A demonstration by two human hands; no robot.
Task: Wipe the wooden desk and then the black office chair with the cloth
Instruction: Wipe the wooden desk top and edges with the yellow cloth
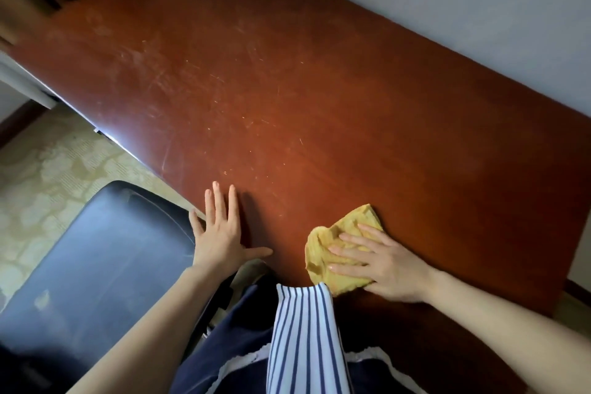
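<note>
Two hands, one cloth, one desk, one chair.
Right hand [380, 265] presses flat on yellow cloth [323, 253] at lower right of the wooden desk [287, 80]; left hand [220, 233] lies spread, fingers apart, on the desk edge beside the black office chair [96, 265] at lower left.

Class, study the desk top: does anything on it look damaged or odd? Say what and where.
Yes: the wooden desk shows fine pale scratches and dull smears across its middle and far left, beyond the left hand; the finish looks worn there.

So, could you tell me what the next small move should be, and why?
Probably slide the right hand, pressing the yellow cloth flat, away from the near edge across the wooden desk: pale smears and streaks show farther up the top, while the left hand braces flat beside the black office chair, which looks like it can wait.
</note>
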